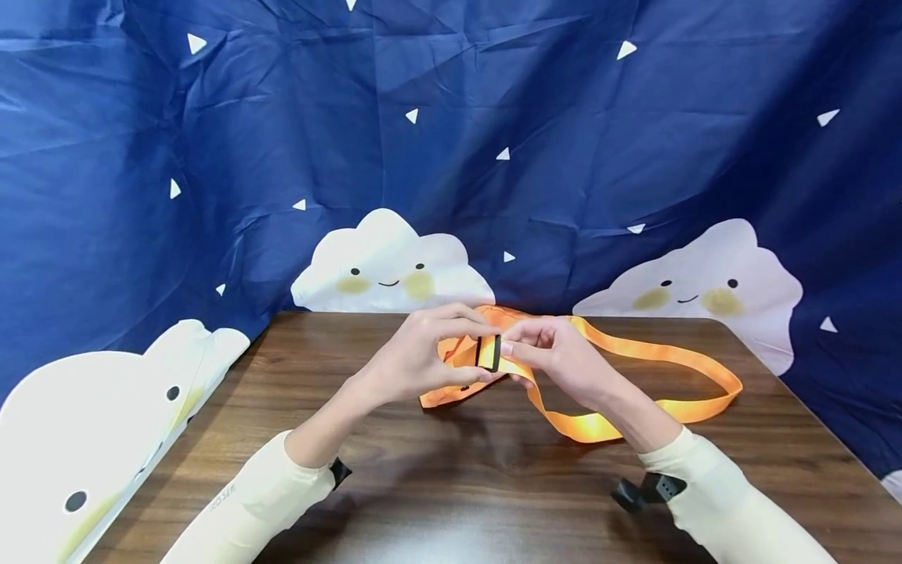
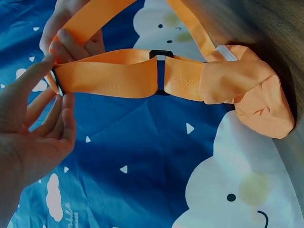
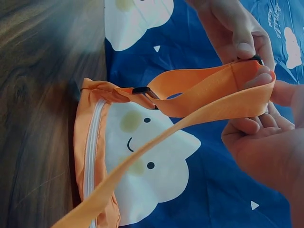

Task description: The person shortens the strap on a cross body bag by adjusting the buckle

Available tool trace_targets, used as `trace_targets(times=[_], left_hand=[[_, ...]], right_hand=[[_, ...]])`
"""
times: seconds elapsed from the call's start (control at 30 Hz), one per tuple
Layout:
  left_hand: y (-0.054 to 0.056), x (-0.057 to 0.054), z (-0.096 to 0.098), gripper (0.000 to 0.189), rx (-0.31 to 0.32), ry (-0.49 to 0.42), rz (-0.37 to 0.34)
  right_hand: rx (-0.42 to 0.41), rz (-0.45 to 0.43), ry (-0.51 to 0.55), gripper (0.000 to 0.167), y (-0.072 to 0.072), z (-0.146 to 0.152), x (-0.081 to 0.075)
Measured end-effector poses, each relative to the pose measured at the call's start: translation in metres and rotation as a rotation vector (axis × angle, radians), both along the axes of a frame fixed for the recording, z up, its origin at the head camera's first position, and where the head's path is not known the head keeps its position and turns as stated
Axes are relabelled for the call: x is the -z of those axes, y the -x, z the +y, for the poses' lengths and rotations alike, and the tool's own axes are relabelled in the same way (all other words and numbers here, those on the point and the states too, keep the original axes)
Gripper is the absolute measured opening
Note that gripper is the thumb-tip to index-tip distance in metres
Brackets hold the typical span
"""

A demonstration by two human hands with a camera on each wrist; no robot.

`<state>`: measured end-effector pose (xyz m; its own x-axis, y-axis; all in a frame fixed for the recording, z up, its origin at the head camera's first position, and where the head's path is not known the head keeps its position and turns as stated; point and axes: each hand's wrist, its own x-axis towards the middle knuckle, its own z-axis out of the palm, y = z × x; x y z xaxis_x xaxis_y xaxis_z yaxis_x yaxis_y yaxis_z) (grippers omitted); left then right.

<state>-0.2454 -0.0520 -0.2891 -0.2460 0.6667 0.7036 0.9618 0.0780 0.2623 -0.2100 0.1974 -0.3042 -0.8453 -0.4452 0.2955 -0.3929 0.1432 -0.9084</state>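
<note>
Two pinches: left hand [image 1: 419, 352] grips buckle [image 1: 496, 353], right hand [image 1: 567, 362] strap [image 1: 590, 428]; right wrist view best shows zip [image 3: 93, 147].

Left hand [image 1: 416, 352] and right hand [image 1: 564, 360] pinch close together, both forearms [image 1: 317, 431] angled inward.

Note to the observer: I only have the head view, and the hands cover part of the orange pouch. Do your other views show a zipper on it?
Observer: Yes, the right wrist view shows a white zipper running along the orange pouch.
Operator: Thanks. Is the black buckle in the left hand the only one?
Observer: No, the left wrist view shows a second buckle on the orange strap, between the left hand and the pouch.
</note>
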Motion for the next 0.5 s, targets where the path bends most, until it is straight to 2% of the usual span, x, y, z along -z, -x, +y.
trace_targets(times=[0.17, 0.37, 0.5], left_hand=[[0.003, -0.005, -0.004, 0.05, -0.007, -0.016, -0.054], [0.003, -0.002, -0.008, 0.058, 0.036, -0.055, -0.227], [0.004, -0.002, -0.007, 0.052, 0.048, -0.06, -0.249]], right_hand=[[-0.048, -0.069, 0.054, 0.021, 0.005, 0.004, -0.006], [0.053, -0.062, 0.002, 0.016, 0.004, 0.013, -0.009], [0.083, -0.034, -0.012, 0.015, 0.002, 0.013, -0.012]])
